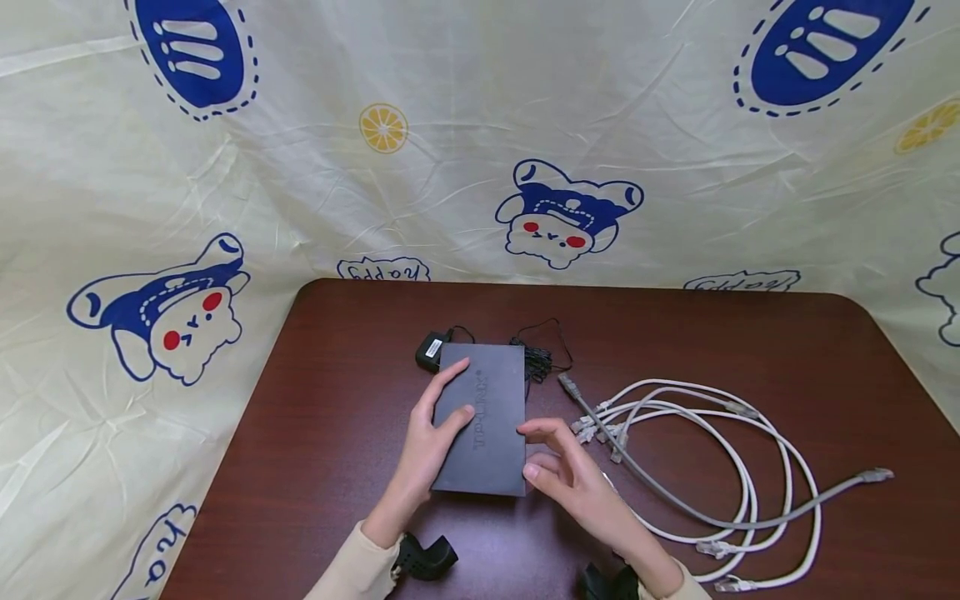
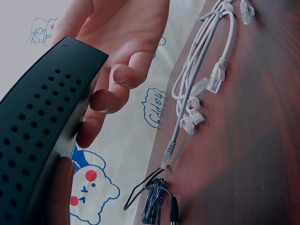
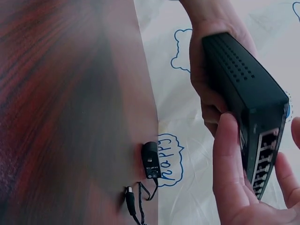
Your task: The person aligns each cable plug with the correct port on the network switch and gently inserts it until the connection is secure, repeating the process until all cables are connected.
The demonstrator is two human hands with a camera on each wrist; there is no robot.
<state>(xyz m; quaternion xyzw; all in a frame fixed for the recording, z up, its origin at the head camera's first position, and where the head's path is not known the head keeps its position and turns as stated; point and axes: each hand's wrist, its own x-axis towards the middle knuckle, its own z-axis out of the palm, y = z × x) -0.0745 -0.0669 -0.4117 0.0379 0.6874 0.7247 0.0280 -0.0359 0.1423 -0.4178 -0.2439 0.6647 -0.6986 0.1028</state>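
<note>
A flat dark grey network switch [image 1: 491, 392] with embossed lettering is raised above the table, its broad face towards the head camera. Along its left side my left hand [image 1: 420, 450] grips it, thumb and index finger lying over the broad face. My right hand [image 1: 566, 475] holds the right edge with curled fingers, index fingertip and thumb right at that edge. The right wrist view shows a row of Ethernet ports [image 3: 265, 159] on that side, with my right fingers on both sides of it. Small vent holes [image 2: 44, 108] cover the narrow side in the left wrist view.
Right of the switch, coiled white network cables [image 1: 795, 450] and one grey network cable [image 1: 675, 496] lie on the brown table [image 1: 345, 358]. Behind it are a black power adapter [image 1: 431, 352] and its bundled cord [image 1: 537, 364]. A printed cloth [image 1: 450, 208] hangs beyond the table.
</note>
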